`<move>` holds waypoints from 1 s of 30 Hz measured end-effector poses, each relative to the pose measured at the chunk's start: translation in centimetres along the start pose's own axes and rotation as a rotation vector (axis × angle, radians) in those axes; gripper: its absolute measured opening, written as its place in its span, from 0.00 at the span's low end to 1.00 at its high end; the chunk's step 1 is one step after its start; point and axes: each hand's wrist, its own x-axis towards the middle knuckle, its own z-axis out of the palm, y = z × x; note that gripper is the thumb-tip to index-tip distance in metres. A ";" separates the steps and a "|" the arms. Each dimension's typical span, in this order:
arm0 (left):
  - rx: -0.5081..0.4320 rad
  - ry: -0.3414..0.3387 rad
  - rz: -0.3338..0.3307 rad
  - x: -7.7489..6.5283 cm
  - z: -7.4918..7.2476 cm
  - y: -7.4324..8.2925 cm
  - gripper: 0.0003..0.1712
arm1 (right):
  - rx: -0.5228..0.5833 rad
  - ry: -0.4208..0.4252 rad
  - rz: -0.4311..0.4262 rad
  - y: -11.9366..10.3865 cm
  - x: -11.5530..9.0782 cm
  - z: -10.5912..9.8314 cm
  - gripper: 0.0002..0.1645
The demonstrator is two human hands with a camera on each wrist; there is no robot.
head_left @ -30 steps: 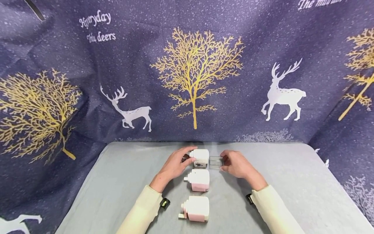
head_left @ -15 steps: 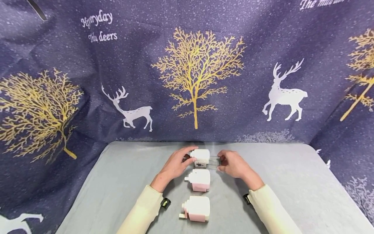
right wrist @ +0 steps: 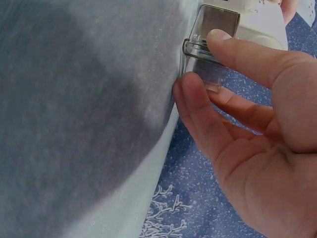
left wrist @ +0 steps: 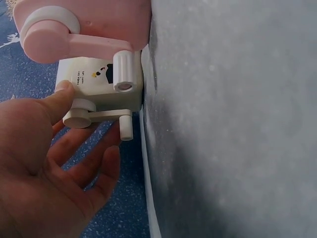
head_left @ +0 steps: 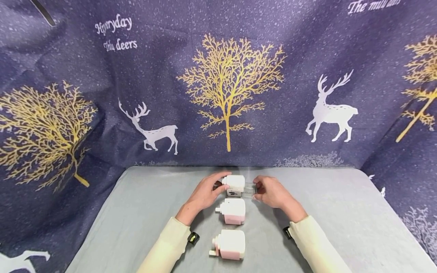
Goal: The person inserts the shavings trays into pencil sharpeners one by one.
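Observation:
My left hand holds the white crank pencil sharpener at the back of the row, with the thumb on its near side. Its cream crank points left, and a small printed picture shows on its side. On the sharpener's right, my right hand pinches the clear shavings drawer between thumb and fingers. This drawer stands partly out of the sharpener body, its inner end meeting the white shell.
Nearer on the grey tabletop stand two pink-and-white crank sharpeners, a middle sharpener close to the held one and a front sharpener. A blue cloth with trees and deer hangs behind the table.
My right hand has moved left with the clear drawer, which now reaches into the white sharpener and shows less of its length. The left hand has stayed in place.

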 end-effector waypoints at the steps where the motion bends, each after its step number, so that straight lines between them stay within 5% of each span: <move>1: -0.002 0.001 0.004 0.0 0.0 0.0 0.29 | 0.001 0.000 -0.002 0.0 0.0 0.0 0.29; 30: -0.008 -0.007 -0.025 0.0 0.0 0.1 0.29 | 0.008 0.028 -0.020 -0.4 1.1 1.1 0.27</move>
